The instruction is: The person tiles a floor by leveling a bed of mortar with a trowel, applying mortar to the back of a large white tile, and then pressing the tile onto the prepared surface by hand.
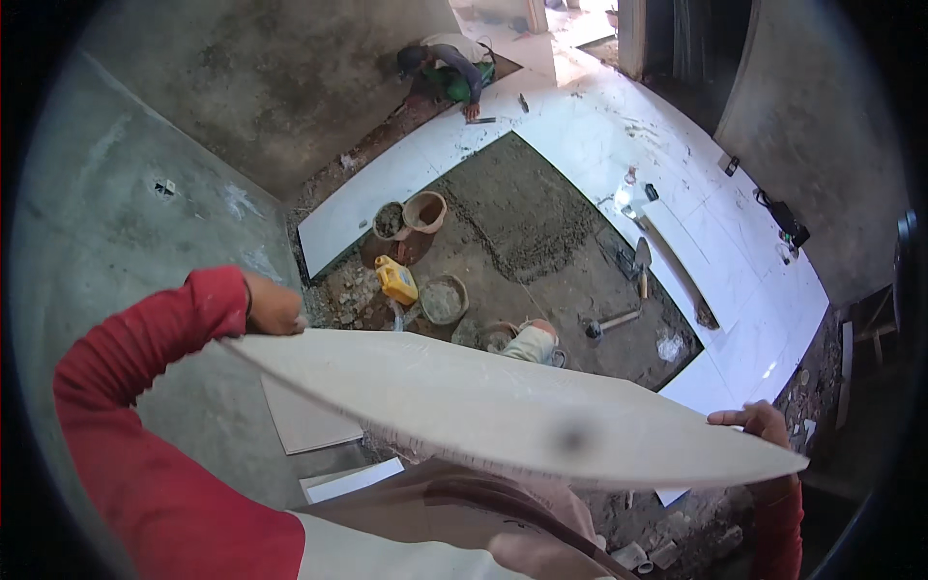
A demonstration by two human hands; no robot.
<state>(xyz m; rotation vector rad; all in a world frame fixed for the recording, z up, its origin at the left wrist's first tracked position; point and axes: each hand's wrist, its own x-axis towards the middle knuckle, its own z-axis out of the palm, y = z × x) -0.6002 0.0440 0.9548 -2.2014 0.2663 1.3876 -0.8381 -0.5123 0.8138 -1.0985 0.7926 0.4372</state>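
A large pale floor tile (464, 391) stretches across the front of the view, tilted and held off the floor. My left hand (275, 307) is closed on its left corner. At the right end, my right hand (759, 423) grips the edge, with fingers lying over the upper face. Below the tile are my legs, and one foot (536, 338) shows past its far edge. Beyond it lies a bare patch of floor with spread wet mortar (532, 213), framed by laid white tiles (677, 145).
Buckets (445, 300) and a yellow jerrycan (396, 280) stand left of the mortar. A mallet (614, 324) and a trowel (643, 256) lie to the right. A co-worker (454, 68) crouches at the far wall. More tiles (307, 416) lean near my left side; rubble (677, 541) lies at lower right.
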